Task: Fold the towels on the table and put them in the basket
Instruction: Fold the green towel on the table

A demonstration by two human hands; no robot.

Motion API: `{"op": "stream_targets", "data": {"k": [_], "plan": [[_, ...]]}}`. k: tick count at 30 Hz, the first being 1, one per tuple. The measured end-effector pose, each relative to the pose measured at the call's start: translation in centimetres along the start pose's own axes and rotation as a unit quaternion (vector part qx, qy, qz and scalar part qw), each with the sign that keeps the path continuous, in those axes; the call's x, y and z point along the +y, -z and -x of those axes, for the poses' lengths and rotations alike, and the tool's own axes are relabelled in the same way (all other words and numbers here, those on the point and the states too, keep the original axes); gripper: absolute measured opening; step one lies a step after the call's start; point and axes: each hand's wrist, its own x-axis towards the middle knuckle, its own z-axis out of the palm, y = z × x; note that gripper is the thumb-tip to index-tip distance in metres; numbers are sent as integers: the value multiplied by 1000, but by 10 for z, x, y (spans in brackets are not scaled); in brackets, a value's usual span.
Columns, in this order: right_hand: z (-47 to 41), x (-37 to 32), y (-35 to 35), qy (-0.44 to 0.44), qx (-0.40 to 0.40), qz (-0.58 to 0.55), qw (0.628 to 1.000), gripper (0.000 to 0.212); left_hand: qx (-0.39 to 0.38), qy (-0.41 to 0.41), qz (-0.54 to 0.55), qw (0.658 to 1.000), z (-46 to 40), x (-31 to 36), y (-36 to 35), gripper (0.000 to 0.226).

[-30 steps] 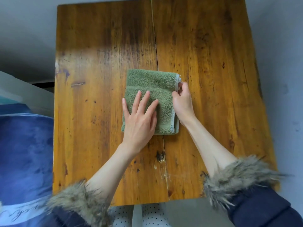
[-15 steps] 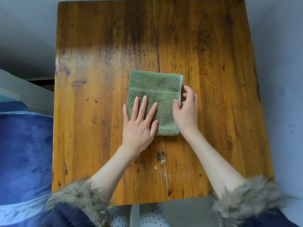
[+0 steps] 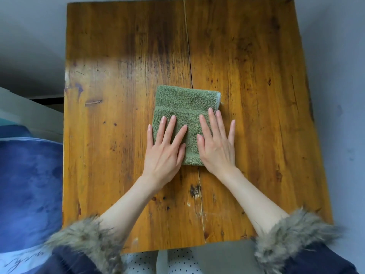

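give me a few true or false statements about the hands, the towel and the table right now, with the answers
1. The green towel lies folded on the wooden table. True.
2. The left hand lifts a corner of the towel off the table. False: it lies flat on the towel with straight fingers.
3. The right hand lies palm down, partly on the towel's right side and partly over the table. True.
4. Two towels lie stacked at the table's far edge. False: only one towel shows, near the middle.
5. Both sleeves have fur cuffs. True.
6. A basket stands on the table beside the towel. False: no basket is on the table.
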Motion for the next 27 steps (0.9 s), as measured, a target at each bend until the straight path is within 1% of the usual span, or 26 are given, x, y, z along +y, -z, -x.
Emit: {"op": "stream_targets", "data": {"k": [3,6,10,12,14,16,18,19,20,22,24,26,27], "plan": [[-17,-1,7,17,32,10,999,54,26,-17,17,999,-15,-4,8,50],[-45,5,12,3,21,26,999,55,38,-22,2,999,-44,-11,15,52],[-59,13,8,-7,-23,39,999,57,-22,-1,-21,1000,-67,-21,10,55],[-59,12,9,-5,-33,28,999,57,-33,-1,-19,999,-67,-22,8,56],[-56,9,13,-14,-34,1,999,57,-28,-4,10,1000,-64,-22,10,55],[-46,3,18,-36,-4,-52,998,56,-3,11,78,997,-55,-21,13,54],[-32,-3,23,-81,55,-130,987,51,44,48,152,986,-43,-20,17,53],[-25,-5,24,-115,77,-174,975,48,70,77,182,978,-36,-20,18,51],[-21,-6,24,-154,86,-213,961,46,92,112,206,968,-30,-21,19,50],[-17,-7,24,-226,62,-250,940,46,109,179,244,947,-22,-23,22,48],[-18,-6,25,-271,23,-261,926,47,91,225,296,924,-21,-28,26,49],[-23,-5,26,-307,-10,-284,908,46,51,263,346,899,-24,-33,30,52],[-26,-4,26,-328,-27,-305,894,44,27,287,368,884,-27,-36,32,53]]}}
